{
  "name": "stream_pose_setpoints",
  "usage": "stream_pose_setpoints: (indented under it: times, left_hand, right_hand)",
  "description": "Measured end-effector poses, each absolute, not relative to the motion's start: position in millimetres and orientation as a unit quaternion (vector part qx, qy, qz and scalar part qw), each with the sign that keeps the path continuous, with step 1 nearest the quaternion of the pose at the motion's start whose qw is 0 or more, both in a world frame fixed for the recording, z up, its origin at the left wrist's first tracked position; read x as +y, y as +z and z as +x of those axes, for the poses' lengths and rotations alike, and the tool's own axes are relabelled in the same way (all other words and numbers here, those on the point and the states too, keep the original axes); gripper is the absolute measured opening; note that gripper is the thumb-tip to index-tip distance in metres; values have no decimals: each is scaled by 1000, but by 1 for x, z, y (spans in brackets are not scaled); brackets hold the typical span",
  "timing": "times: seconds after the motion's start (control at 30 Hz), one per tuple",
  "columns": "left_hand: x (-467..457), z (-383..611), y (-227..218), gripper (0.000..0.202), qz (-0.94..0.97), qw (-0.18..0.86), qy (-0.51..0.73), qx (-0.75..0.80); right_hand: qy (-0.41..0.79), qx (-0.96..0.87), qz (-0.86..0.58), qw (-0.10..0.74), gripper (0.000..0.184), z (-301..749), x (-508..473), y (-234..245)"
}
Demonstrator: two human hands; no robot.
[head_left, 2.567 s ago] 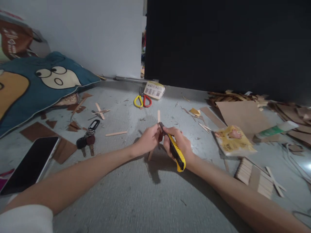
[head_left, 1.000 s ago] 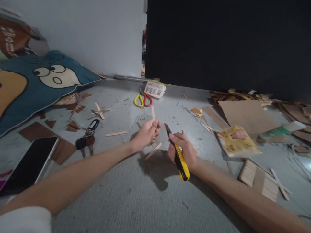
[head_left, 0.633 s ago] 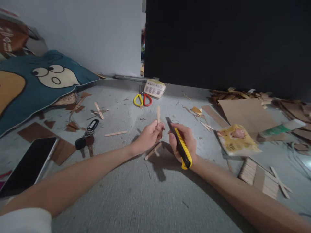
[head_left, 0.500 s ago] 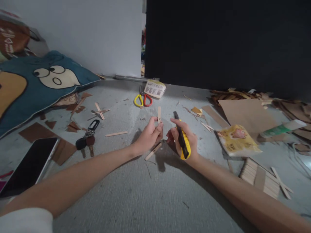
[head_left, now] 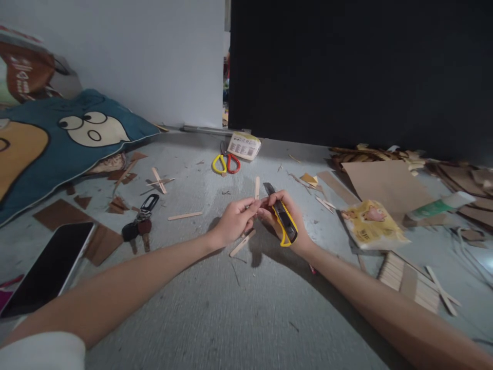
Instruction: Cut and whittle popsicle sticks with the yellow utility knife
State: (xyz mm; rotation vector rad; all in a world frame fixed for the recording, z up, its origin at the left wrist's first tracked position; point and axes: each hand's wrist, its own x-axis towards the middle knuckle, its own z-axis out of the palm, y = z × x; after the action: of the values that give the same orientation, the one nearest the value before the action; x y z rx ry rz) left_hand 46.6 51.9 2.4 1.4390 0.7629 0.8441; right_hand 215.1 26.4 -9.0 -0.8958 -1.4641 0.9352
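My left hand (head_left: pixel 233 221) is closed on a short wooden craft stick (head_left: pixel 257 188) that points up from my fingertips. My right hand (head_left: pixel 287 223) grips a yellow and black utility knife (head_left: pixel 284 221) with its blade end up, right beside the stick. The fingertips of both hands meet above the grey floor. A cut piece of stick (head_left: pixel 242 243) lies on the floor just under my left hand.
Yellow and red scissors (head_left: pixel 226 162) and a small packet (head_left: pixel 243 145) lie further back. Keys (head_left: pixel 138 222), a phone (head_left: pixel 50 266) and a blue cushion (head_left: pixel 57 139) are left. A yellow packet (head_left: pixel 372 225), a stick panel (head_left: pixel 408 281) and cardboard (head_left: pixel 385 181) are right.
A cut piece of the stick dropped to the floor. My hands parted with the knife drawn away, then came back together, the knife now beside the short stick.
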Motion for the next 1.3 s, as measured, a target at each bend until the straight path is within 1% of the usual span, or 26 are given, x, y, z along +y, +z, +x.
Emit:
stream_pose_setpoints:
  times: [0.17,0.33,0.57,0.7,0.77,0.8,0.87,0.9,0.97,1.03,1.1,1.3]
  left_hand:
    - [50,47,1,48,632,575,371,363]
    - [48,47,3,50,661,526,357,399]
    - [45,44,3,53,742,390,352,416]
    - [47,43,2,52,785,321,324,419]
    - [45,43,2,48,818,261,289,424]
    - [44,43,3,43,833,216,268,434]
    - [38,43,4,28,849,105,223,467]
    - [34,43,5,26,846,48,206,490]
    - [28,43,6,44,832,-33,184,522]
    - [23,41,7,52,834,-75,181,516]
    - [20,40,8,54,848,-85,183,489]
    - [9,41,1,52,878,-48,184,440]
  right_hand:
    - [407,-601,-383,572,46,213,27,-11]
    - [473,-583,-361,554,47,218,32,-15]
    - [479,-566,-375,557,50,218,30,-8]
    - [490,-564,-383,542,50,218,27,-5]
    - [485,-566,-395,537,48,223,30,-5]
    - [475,-571,-404,533,47,226,31,-5]
    - [442,-596,-426,517,44,234,36,-7]
    - [421,-615,-434,506,42,238,38,-7]
    - [390,-657,-441,471,34,244,41,-8]
    - [368,-696,-443,429,24,247,42,-8]
    - [346,-729,-441,394,19,248,42,-7]
    - [271,-795,-431,331,23,248,40,-6]
